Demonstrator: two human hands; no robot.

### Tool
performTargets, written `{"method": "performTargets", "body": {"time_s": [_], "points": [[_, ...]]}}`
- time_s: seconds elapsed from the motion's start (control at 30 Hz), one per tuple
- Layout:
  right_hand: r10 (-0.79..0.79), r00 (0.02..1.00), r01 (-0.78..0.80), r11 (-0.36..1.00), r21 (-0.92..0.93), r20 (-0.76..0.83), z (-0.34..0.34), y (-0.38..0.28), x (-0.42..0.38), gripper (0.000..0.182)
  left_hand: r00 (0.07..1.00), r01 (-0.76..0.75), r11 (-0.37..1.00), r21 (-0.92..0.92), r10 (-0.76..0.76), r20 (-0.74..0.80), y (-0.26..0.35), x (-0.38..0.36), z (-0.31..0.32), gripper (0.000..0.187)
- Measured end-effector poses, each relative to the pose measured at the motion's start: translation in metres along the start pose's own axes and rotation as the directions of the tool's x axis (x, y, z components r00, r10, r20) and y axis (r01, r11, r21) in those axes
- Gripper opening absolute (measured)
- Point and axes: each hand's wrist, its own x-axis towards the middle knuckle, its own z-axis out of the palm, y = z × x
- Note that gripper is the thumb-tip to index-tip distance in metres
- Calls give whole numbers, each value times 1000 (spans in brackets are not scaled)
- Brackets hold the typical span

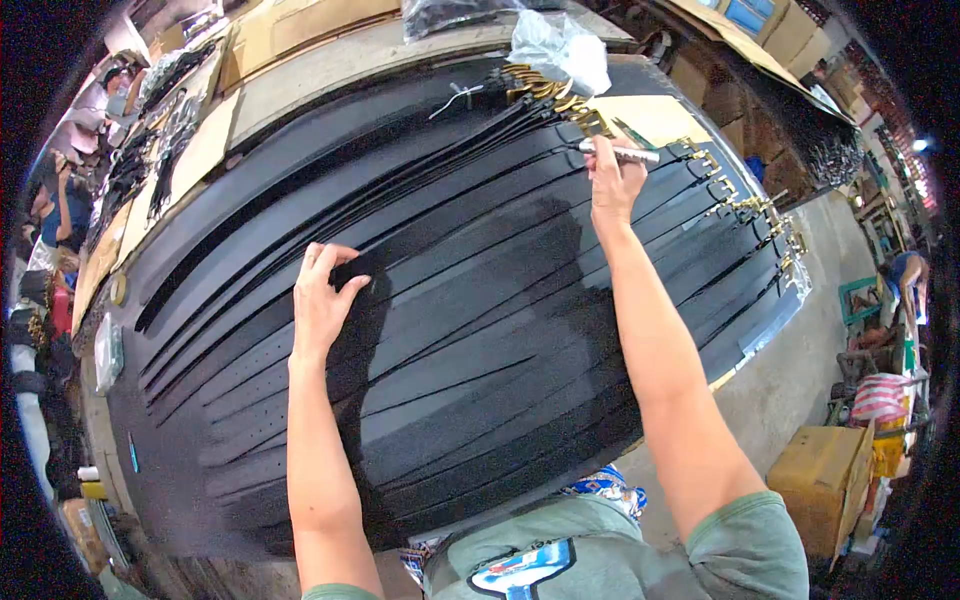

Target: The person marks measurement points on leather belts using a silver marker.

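Long black straps [430, 170] lie side by side across a dark table [540, 400], with brass-coloured buckles [735, 205] at their right ends. My right hand [614, 180] is closed on a white marker [630, 153] near the buckle end of the straps. Further left, my left hand [325, 295] rests over the straps, thumb and fingers curved and apart, with nothing visible between them. A bundle of curved brass-coloured pieces [540, 85] lies at the top of the straps.
Clear plastic bags [560, 50] lie at the table's far edge beside a tan sheet [655, 120]. A plastic packet [108, 352] is at the left edge. Cardboard boxes [820, 480] stand on the floor at the right. Other people [908, 280] are at both far sides.
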Motion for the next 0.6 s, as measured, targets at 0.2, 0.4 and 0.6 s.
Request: {"method": "performTargets", "body": {"time_s": [0.2, 0.4, 0.6], "points": [[87, 950, -52, 991, 125, -300, -14, 1, 15, 15, 1000, 17, 1000, -8, -17, 5, 4, 0, -1, 32], [163, 939, -118, 980, 162, -304, -14, 0, 14, 19, 1000, 21, 1000, -1, -21, 16, 2, -1, 0, 33], [415, 895, -375, 898, 231, -163, -11, 8, 11, 18, 1000, 3, 1000, 13, -3, 20, -5, -2, 2, 39]]}}
